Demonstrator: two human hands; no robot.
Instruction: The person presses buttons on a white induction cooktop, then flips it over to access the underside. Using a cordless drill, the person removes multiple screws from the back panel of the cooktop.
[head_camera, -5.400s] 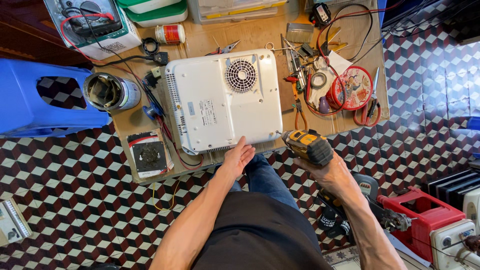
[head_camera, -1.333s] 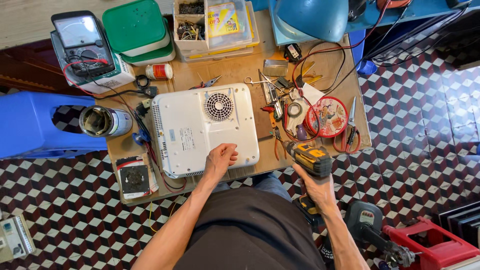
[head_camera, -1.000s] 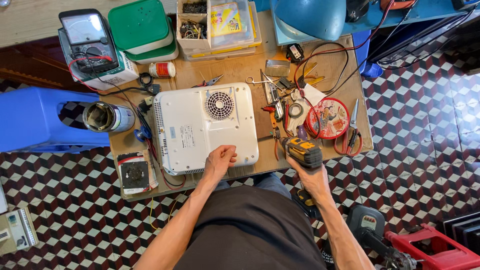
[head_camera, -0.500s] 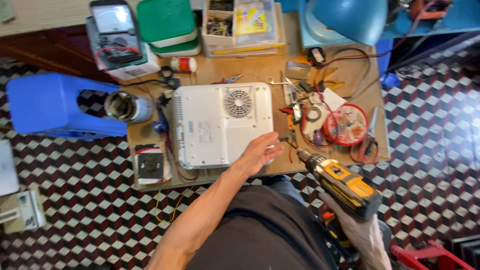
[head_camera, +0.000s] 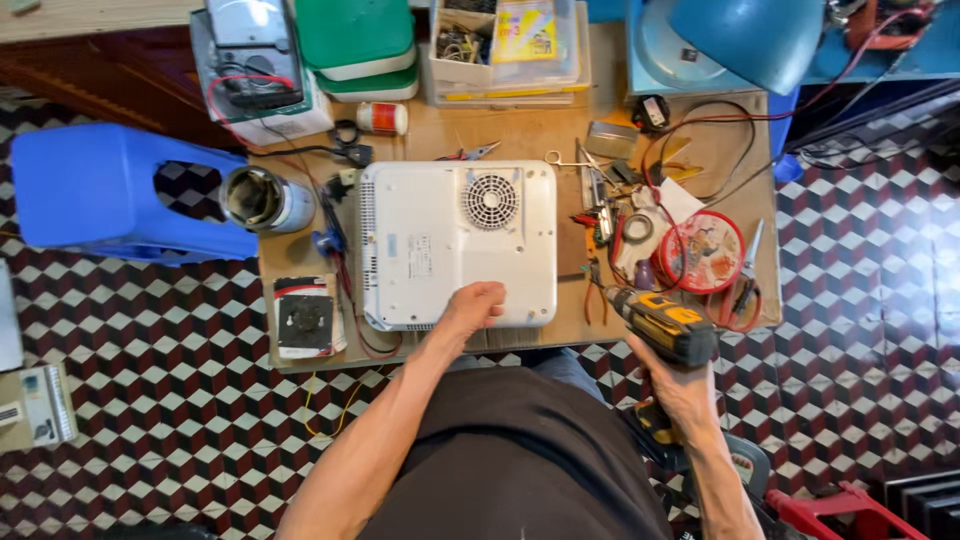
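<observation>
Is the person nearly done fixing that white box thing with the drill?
Hard to say. The white appliance already lies underside up, fan grille showing, casing closed. The left hand presses its near edge, and the right hand holds the yellow drill beside it, not touching. Tools and wires remain spread on the table.

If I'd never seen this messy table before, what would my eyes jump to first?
Probably the big white appliance, lying bottom-up in the middle of the wooden table with its round fan grille showing; the left hand rests on its near edge. Just right of it, the right hand grips a yellow and black cordless drill. A bright blue plastic stool stands at the table's left end.
</observation>
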